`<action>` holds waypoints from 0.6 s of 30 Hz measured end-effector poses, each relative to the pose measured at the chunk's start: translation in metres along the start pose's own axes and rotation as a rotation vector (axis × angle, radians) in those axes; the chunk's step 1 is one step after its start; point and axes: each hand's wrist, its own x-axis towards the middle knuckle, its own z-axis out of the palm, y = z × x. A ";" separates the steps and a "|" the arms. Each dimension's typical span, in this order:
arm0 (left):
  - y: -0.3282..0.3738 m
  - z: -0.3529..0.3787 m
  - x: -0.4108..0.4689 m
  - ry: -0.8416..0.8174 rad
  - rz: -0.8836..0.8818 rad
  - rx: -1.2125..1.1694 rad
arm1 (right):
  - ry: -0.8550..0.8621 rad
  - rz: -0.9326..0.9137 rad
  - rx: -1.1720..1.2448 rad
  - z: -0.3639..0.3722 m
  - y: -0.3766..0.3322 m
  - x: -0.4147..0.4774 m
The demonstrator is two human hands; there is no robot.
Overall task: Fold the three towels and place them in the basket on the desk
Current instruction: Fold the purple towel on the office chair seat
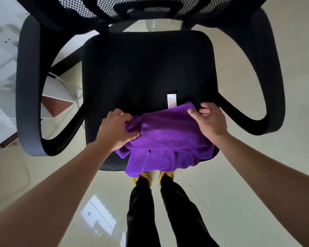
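One pale, glossy floor [257,193] spreads under both arms and out past either hand. Above the hands stands a black office chair [146,68], its seat reaching away from the fingertips towards a mesh backrest [150,8]. One looped armrest [28,86] curves outside the left hand and the other armrest [273,77] outside the right hand. White furniture [2,77] stands well out beyond the left hand, past that armrest. Below the hands, black trousers [141,211] run down between the forearms.

A purple towel [168,136] lies bunched on the near edge of the seat, between the two hands, with part of it hanging over the seat front below the wrists. The left hand [114,129] grips the towel's left end, fingers curled into the gathered cloth. The right hand [209,120] holds the towel's far right corner, thumb laid on top and fingers bent over the edge. Yellow shoes [143,177] peek out just beneath the hanging cloth. A small white label [171,101] sticks up from the towel's far edge, just left of the right thumb.
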 end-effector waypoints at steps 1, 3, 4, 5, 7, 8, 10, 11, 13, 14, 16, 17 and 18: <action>0.003 -0.001 0.004 -0.015 0.024 0.070 | -0.049 0.016 -0.045 0.003 -0.006 0.008; 0.004 -0.007 0.006 0.015 0.050 0.059 | -0.133 0.023 -0.167 0.010 -0.010 0.019; 0.002 -0.012 0.005 0.029 0.055 0.004 | -0.162 0.015 -0.201 0.012 -0.010 0.023; -0.002 -0.018 0.002 0.021 0.047 -0.066 | -0.172 -0.001 -0.206 0.013 -0.009 0.025; -0.007 -0.036 -0.004 -0.029 0.015 -0.211 | -0.107 -0.047 -0.102 0.008 -0.010 0.027; -0.010 -0.046 -0.007 -0.068 -0.010 -0.265 | -0.041 -0.067 -0.010 0.002 -0.012 0.028; -0.017 -0.064 -0.007 -0.153 -0.078 -0.301 | 0.065 -0.116 0.158 -0.013 -0.021 0.028; -0.019 -0.074 -0.005 -0.192 -0.100 -0.288 | 0.073 -0.133 0.214 -0.020 -0.029 0.028; -0.024 -0.094 0.007 -0.220 -0.112 -0.270 | 0.033 -0.141 0.286 -0.033 -0.044 0.033; -0.026 -0.103 0.014 -0.199 -0.122 -0.293 | 0.024 -0.130 0.304 -0.037 -0.051 0.038; -0.022 -0.122 0.030 -0.081 -0.170 -0.384 | 0.019 -0.080 0.368 -0.044 -0.065 0.055; -0.021 -0.127 0.040 0.014 -0.217 -0.459 | 0.017 -0.044 0.413 -0.046 -0.071 0.064; -0.020 -0.130 0.051 0.108 -0.264 -0.570 | 0.022 -0.013 0.434 -0.048 -0.078 0.071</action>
